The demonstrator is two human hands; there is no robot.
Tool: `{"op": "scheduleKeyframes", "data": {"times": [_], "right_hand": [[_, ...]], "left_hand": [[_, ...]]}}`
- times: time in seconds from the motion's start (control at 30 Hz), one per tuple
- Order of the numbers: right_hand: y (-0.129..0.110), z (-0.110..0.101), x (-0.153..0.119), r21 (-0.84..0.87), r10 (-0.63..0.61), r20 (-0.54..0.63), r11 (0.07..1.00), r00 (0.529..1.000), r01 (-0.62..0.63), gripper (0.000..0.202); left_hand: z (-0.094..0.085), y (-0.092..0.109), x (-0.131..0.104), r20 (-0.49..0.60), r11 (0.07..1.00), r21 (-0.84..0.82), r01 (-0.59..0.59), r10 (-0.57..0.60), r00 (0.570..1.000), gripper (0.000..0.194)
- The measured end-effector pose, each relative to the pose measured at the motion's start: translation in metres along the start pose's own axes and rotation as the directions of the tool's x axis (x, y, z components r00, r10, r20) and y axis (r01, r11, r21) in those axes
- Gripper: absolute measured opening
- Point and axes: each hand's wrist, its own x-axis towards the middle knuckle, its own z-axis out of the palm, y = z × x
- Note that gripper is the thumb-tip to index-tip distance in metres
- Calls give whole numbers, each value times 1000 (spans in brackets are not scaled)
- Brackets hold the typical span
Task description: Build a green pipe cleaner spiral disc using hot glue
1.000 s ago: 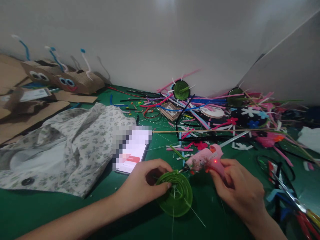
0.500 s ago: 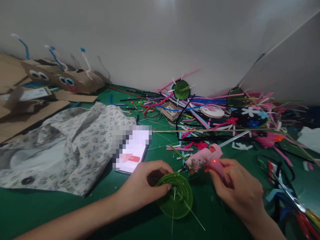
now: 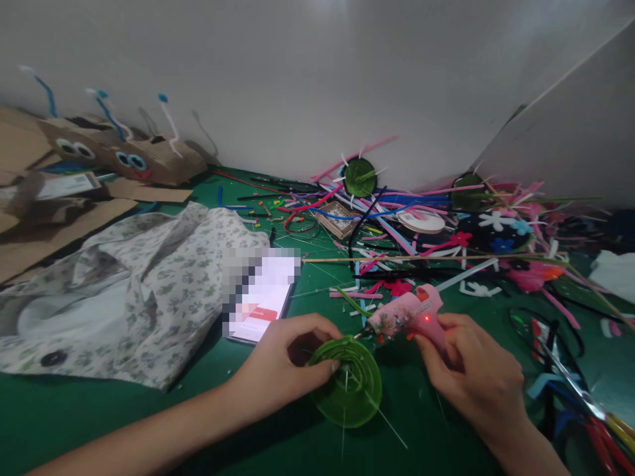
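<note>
My left hand (image 3: 295,354) pinches the left edge of a green coiled disc (image 3: 364,393), its thumb reaching over the rings toward the middle. The disc is tilted, and thin pale strands stick out from its centre and lower side. In my right hand (image 3: 479,373) is a pink glue gun (image 3: 407,317) with a red light lit on its side. Its nozzle points left and meets, or nearly meets, the disc's upper rim. A clear glue stick (image 3: 466,274) juts from the back of the gun.
Left of the hands lie a phone (image 3: 262,297) and a floral cloth (image 3: 139,297). Cardboard figures (image 3: 159,162) stand at the back left. Several pipe cleaners and felt flowers (image 3: 496,221) are heaped at the back right. Scissors (image 3: 580,390) lie at the right edge.
The green disc has turned and tilted slightly in my left hand, its lower edge rising a little. My right hand and the glue gun have hardly moved.
</note>
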Motion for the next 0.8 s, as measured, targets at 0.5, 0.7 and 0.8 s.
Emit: {"op": "scheduleKeyframes", "data": {"times": [0.5,0.7,0.8], "right_hand": [[-2,0,1,8,-20,-7,1000,1000,20,39],[1,-1,0,-9,-11,-17,1000,1000,10,40],[1,-1,0,-15,-9,-16,1000,1000,9,39]], "left_hand": [[1,-3,0,21,1000,15,-2,1,1000,16],[1,-4,0,-4,1000,-11,-15,15,1000,16],[1,-3,0,-5,999,18,-27,27,1000,15]]}}
